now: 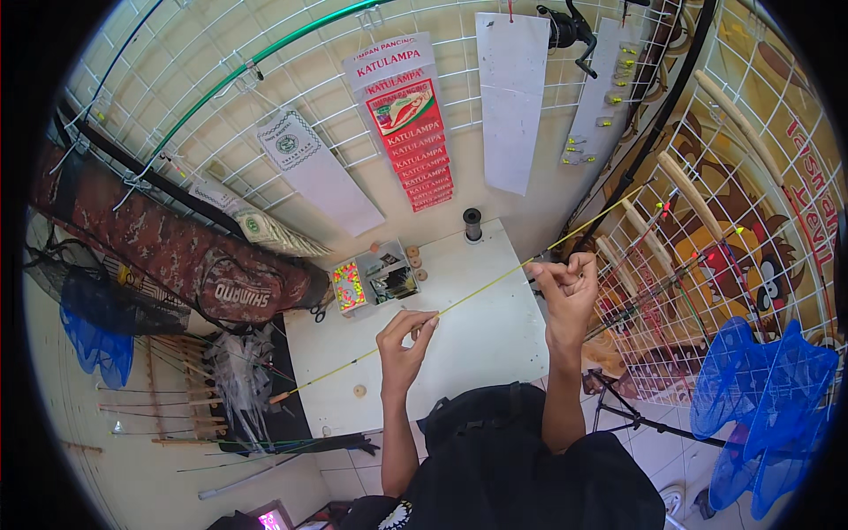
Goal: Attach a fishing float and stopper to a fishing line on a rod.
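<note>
A thin yellow fishing rod (495, 281) runs slantwise over the white table, from a brownish end at the lower left up to the upper right. Thumb and fingertips of my left hand (406, 346) pinch it near its middle. Farther along to the right, my right hand (567, 296) is raised with curled fingers, the thumb beside the rod. Whether those fingers hold a fine line or something else small is too tiny to make out. Below the rod, left of my left hand, a small round cork-coloured ring (359, 390) lies on the table (477, 353).
A clear divided box (393, 276) with bright beads and dark parts stands at the back, cork rings (419, 263) beside it. Right of it is a dark spool (473, 225). A camouflage rod bag (221, 274) lies left. Wire racks hold rods, packets and blue nets (751, 406).
</note>
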Demonstrator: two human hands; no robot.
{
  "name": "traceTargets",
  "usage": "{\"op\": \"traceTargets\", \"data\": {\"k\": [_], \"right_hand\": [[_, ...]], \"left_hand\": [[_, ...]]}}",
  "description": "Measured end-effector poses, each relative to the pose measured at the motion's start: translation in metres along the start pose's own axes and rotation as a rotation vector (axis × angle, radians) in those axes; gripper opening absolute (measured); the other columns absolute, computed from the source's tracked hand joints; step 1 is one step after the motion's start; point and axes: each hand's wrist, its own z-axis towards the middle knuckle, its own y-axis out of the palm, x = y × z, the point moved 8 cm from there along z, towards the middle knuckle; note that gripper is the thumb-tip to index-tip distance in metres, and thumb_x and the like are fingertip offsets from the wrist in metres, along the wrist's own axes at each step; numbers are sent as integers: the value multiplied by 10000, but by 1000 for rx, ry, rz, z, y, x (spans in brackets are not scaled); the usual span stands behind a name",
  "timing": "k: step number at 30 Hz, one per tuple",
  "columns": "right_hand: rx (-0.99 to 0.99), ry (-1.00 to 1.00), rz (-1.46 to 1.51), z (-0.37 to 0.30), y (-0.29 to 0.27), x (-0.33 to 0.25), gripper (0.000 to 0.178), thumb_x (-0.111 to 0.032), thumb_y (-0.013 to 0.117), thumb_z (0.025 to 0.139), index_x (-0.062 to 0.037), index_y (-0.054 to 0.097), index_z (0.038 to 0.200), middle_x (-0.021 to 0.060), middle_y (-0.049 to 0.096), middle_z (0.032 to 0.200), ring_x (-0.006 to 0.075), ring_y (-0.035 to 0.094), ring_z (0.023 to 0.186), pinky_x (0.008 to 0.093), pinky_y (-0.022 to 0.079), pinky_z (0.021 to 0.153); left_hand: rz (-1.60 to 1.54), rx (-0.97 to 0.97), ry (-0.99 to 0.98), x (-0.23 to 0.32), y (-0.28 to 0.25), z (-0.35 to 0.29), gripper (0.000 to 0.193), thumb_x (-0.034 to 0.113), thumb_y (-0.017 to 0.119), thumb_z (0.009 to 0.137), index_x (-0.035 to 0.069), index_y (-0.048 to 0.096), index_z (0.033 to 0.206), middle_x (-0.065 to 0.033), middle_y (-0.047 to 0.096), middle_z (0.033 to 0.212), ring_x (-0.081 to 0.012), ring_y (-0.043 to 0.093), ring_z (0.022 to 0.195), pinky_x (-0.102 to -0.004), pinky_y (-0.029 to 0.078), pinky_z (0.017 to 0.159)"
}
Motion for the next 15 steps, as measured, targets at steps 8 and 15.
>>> {"op": "traceTargets", "data": {"k": [8,15], "right_hand": [[-50,71,111,2,-2,6,425,33,703,822,-119,315,906,161,701,825,73,576,727,219,417,665],[-148,215,235,0,3,16,400,33,683,834,-121,322,918,147,692,821,86,567,726,231,410,677]], "left_hand": [[15,18,12,2,-2,-2,112,24,709,817,23,729,927,-78,674,813,-114,532,648,-256,417,580],[15,30,41,2,-3,-2,110,23,712,813,17,727,922,-80,675,814,-116,532,644,-252,419,580]]}}
